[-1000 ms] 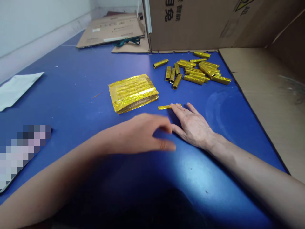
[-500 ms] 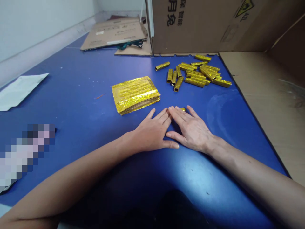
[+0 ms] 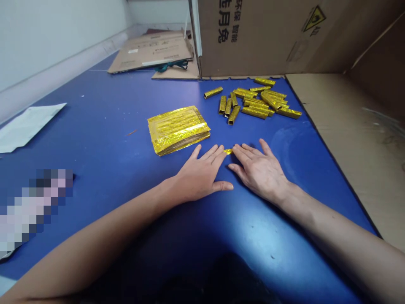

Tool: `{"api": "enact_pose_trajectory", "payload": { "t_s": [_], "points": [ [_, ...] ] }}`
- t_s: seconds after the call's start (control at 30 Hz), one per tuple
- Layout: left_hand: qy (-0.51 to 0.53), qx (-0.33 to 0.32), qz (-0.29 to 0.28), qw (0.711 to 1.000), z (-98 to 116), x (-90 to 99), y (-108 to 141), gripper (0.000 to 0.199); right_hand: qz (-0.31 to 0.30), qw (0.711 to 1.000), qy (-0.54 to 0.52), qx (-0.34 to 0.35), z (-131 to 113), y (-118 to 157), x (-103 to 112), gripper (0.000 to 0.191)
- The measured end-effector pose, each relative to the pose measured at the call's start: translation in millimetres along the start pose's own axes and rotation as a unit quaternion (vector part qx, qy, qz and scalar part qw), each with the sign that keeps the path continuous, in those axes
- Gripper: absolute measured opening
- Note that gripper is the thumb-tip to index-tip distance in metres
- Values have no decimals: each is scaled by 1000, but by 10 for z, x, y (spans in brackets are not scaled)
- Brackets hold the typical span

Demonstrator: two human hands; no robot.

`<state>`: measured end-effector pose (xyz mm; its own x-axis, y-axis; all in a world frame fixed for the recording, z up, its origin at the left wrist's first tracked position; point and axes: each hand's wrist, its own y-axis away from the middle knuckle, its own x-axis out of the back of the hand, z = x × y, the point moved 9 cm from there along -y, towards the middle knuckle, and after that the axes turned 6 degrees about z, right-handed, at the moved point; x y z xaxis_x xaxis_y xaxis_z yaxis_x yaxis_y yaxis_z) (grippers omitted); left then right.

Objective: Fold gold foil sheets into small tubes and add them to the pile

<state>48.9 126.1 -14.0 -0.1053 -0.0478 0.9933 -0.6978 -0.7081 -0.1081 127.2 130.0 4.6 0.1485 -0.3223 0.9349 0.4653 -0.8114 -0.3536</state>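
So closest in, both hands lie palm-down on the blue desk (image 3: 104,139), left hand (image 3: 201,177) and right hand (image 3: 262,173) angled toward each other, grip open on both, nothing clasped. Fingertips look like they rest on the ends of a narrow gold strip (image 3: 228,151), only its middle showing in the gap. My guess: super light, thin and papery, a bit slick from the foil, creases easily, so I'd pinch it gently by the ends or long edges. Just past the left hand sits a stack of gold sheets (image 3: 180,128). Farther right there's a loose pile of gold tubes (image 3: 255,112), probably crushable, then a big cardboard box (image 3: 262,50) behind.
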Motion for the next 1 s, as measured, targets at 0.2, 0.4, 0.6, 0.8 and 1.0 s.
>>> {"api": "enact_pose_trajectory", "payload": {
  "t_s": [0.2, 0.4, 0.6, 0.8, 1.0],
  "points": [
    [20, 17, 25, 999, -123, 38, -112, 45, 34, 999, -35, -5, 82, -53, 23, 25],
    [40, 16, 58, 997, -132, 59, -127, 36, 34, 999, -39, -11, 92, -64, 0, 24],
    [94, 24, 156, 983, -183, 172, -103, 25, 45, 998, -51, 6, 69, -67, 21, 26],
    [135, 52, 187, 972, -257, 208, -82, 15, 60, 991, -118, 9, 57, -53, 64, 25],
    [254, 78, 198, 944, -332, 224, -74, 16, 57, 986, -148, 43, -34, -40, 86, 25]
  ]
}}
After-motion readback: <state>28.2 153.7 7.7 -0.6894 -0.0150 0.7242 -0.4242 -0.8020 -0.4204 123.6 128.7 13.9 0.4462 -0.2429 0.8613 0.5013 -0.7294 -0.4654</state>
